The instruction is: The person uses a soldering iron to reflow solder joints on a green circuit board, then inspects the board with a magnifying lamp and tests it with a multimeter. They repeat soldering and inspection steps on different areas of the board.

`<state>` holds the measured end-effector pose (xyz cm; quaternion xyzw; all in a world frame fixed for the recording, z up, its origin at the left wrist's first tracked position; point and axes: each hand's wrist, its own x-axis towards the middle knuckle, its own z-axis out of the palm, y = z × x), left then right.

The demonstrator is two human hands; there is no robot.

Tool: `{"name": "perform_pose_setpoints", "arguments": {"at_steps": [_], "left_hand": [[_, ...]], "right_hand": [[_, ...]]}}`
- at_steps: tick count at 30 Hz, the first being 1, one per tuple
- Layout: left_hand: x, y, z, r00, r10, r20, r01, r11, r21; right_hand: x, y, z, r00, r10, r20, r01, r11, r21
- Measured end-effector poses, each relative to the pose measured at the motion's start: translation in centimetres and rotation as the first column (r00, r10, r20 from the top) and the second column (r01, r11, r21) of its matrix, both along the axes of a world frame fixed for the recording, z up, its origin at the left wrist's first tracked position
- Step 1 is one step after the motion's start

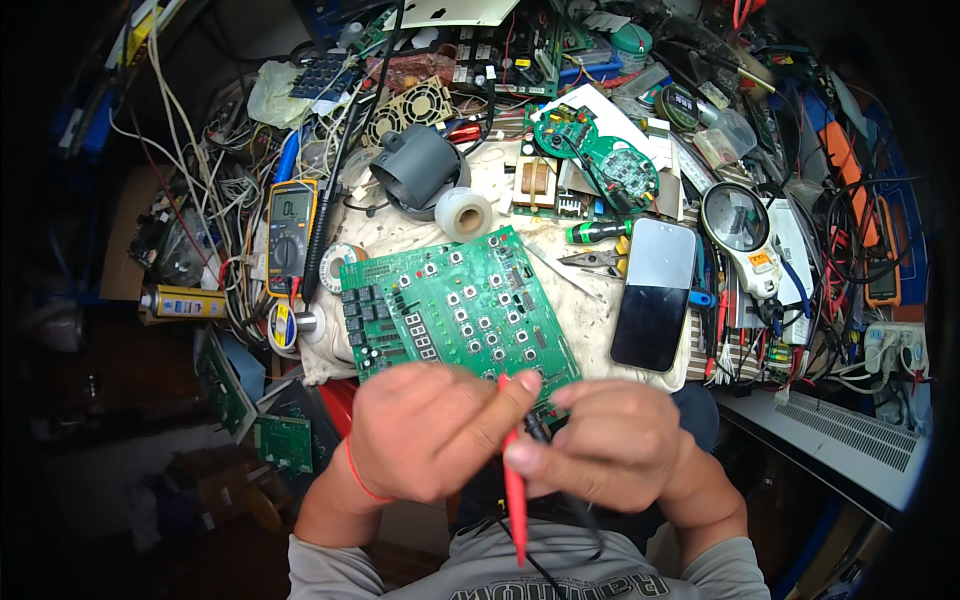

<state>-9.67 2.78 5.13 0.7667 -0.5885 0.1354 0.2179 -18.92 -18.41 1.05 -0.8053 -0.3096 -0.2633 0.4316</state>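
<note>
Both my hands are raised close together over the near edge of a green circuit board (480,270), which carries push buttons, a digit display and dark relays. My left hand (425,430), a red string at its wrist, is closed on a red test probe (515,495); the probe slants down toward my shirt. Facing it, my right hand (620,440) is closed on a black test probe (537,428), with a dark lead hanging below. My right thumb lies against or very near the red probe. The probe tips are hard to make out.
A yellow multimeter (290,240) lies on the left beside tangled cables. Right of the board are a phone (654,295), pliers (595,262), a green-black screwdriver (598,232) and a magnifier (736,218). Behind it sit a tape roll (463,215) and a grey cylinder (415,168).
</note>
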Motion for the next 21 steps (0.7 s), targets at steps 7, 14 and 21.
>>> {"name": "perform_pose_setpoints", "arguments": {"at_steps": [7, 14, 21], "left_hand": [[3.4, -0.3, -2.9, 0.623, 0.169, -0.764, -0.580, 0.755, -0.306], [5.1, -1.8, -6.5, 0.648, 0.287, -0.706, -0.503, 0.857, -0.112], [5.0, -1.9, -7.3, 0.591, 0.400, -0.701, -0.488, 0.869, 0.084]], "right_hand": [[3.4, -0.7, -3.3, 0.869, -0.261, -0.419, 0.481, 0.642, 0.598], [5.2, 0.8, -6.3, 0.667, -0.048, -0.744, 0.586, 0.650, 0.483], [5.5, 1.5, -6.9, 0.724, -0.202, -0.659, 0.501, 0.811, 0.301]]}}
